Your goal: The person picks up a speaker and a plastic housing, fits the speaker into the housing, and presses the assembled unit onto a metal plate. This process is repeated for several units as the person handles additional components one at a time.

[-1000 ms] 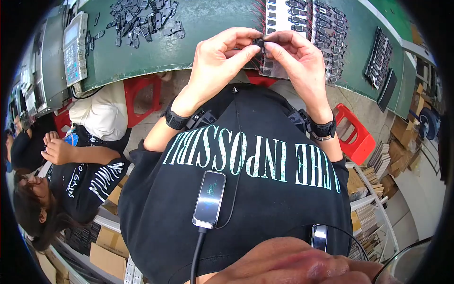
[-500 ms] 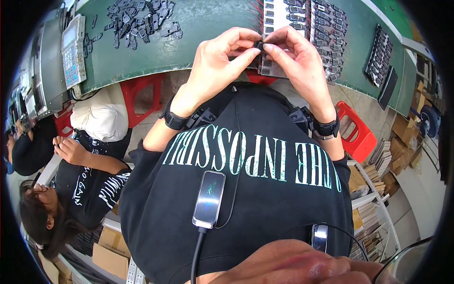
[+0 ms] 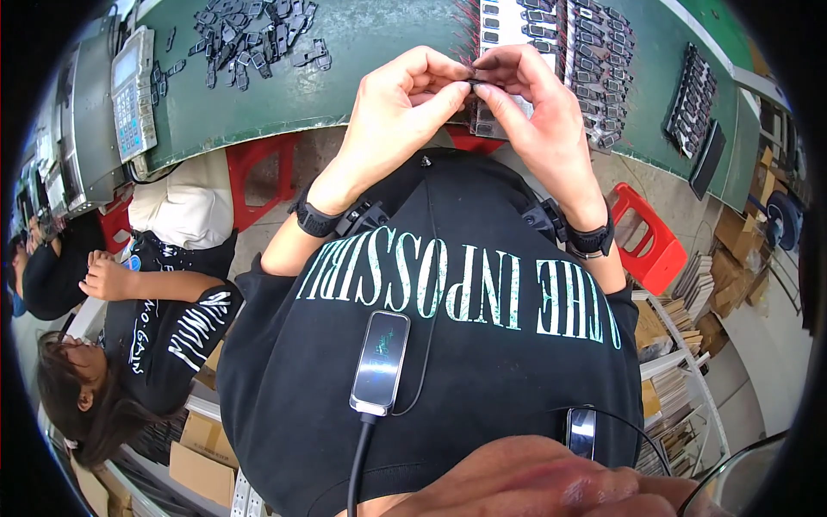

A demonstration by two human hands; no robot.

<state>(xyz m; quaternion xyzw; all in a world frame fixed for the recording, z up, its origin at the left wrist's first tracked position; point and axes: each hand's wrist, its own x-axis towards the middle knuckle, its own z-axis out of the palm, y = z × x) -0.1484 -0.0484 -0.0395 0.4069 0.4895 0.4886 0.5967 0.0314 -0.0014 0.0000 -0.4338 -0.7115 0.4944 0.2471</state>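
Note:
Both my hands meet over the front edge of the green table (image 3: 345, 95). Between thumb and fingers, my left hand (image 3: 405, 108) pinches one end of a small black plastic part (image 3: 473, 84). My right hand (image 3: 543, 108) grips its other end the same way. Fingertips cover most of this part, so its full shape is hidden. Just beyond and to the right lie rows of small black housings (image 3: 594, 69) with thin red wires, some on a white sheet (image 3: 510, 30). A loose pile of small black plastic parts (image 3: 250, 39) lies on the left.
A keypad device with a screen (image 3: 133, 95) stands at the table's left end. On the right are a black tray of parts (image 3: 689, 99) and a dark flat panel (image 3: 706, 159). Red stools (image 3: 650, 241) stand below the table. Another person (image 3: 164, 302) sits at left.
My fingers have shifted slightly around the black part, which now shows as a thinner sliver. At left, the other person's hand and arm have moved a little.

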